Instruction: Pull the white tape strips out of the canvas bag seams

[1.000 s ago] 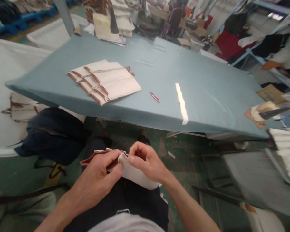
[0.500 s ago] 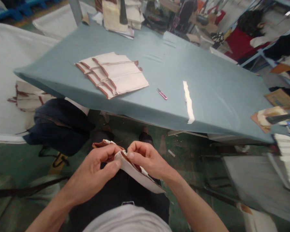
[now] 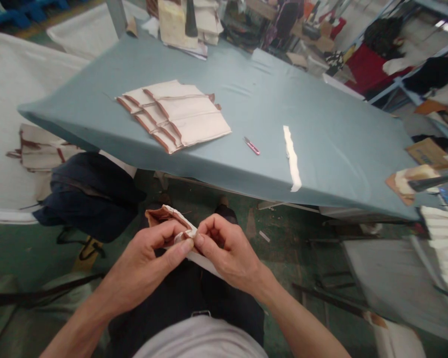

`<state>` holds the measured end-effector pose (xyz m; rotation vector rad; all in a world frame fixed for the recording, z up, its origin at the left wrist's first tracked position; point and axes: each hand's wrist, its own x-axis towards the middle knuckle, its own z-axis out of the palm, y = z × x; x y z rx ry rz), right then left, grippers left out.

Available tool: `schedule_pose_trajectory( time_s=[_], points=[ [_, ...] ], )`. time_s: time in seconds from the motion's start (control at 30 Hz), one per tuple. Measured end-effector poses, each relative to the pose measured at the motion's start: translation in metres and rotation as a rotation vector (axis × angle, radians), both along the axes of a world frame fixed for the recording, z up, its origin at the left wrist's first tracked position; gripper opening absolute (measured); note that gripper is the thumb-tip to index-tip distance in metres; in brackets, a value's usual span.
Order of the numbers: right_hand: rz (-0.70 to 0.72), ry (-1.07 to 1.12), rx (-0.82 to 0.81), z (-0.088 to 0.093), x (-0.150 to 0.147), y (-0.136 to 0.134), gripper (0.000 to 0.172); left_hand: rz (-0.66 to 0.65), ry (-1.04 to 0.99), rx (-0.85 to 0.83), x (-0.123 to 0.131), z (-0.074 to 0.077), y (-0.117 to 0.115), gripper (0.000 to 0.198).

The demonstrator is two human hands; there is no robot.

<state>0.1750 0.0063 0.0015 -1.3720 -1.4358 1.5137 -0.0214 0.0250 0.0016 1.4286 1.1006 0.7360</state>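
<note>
Over my lap, both hands pinch one small cream fabric piece with a brown edge (image 3: 163, 216). My left hand (image 3: 149, 258) grips its near edge between thumb and fingers. My right hand (image 3: 224, 248) pinches the same edge, thumb against thumb. Most of the piece is hidden under my fingers. Ahead, a fanned stack of similar cream pieces with brown trim (image 3: 173, 115) lies on the grey-blue table (image 3: 321, 124). A small pink cutter (image 3: 252, 145) and a cream strip (image 3: 292, 158) lie to its right.
A dark garment (image 3: 85, 194) hangs over a white surface at my left, with more trimmed pieces (image 3: 37, 151) beside it. Stacked fabric (image 3: 188, 22) stands at the table's far end. Shelves and clutter (image 3: 429, 174) fill the right side. Green floor lies below.
My hands have drawn closer together on the piece. The white flap that hung below my right hand is now mostly hidden, and the brown end has bunched at the left.
</note>
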Motion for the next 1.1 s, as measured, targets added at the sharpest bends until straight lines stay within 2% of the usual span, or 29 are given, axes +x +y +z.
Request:
schedule_pose_trajectory(
  time_s=[0.2, 0.33, 0.57, 0.77, 0.83, 0.93, 1.1],
  points=[
    [-0.021, -0.298, 0.184, 0.004, -0.005, -0.006, 0.021, 0.072, -0.015, 0.057, 0.006, -0.009, -0.005, 0.034],
    [0.007, -0.440, 0.243, 0.000, -0.009, -0.011, 0.024, 0.183, -0.012, 0.092, 0.010, -0.015, -0.010, 0.028],
    [-0.015, -0.399, 0.180, -0.013, -0.024, -0.016, 0.033, 0.399, -0.104, -0.078, 0.011, -0.035, -0.019, 0.031],
    [-0.076, -0.258, 0.088, -0.025, -0.039, -0.017, 0.045, 0.558, -0.216, -0.165, 0.031, -0.058, -0.022, 0.035],
    [-0.112, -0.208, 0.084, -0.026, -0.039, -0.016, 0.044, 0.550, -0.251, -0.195, 0.033, -0.061, -0.021, 0.038],
    [-0.107, -0.152, 0.091, -0.023, -0.031, -0.013, 0.040, 0.464, -0.261, -0.218, 0.025, -0.061, -0.019, 0.045],
    [-0.012, -0.186, 0.145, -0.016, -0.013, -0.010, 0.035, 0.307, -0.185, -0.182, 0.002, -0.048, -0.015, 0.061]
  ],
)
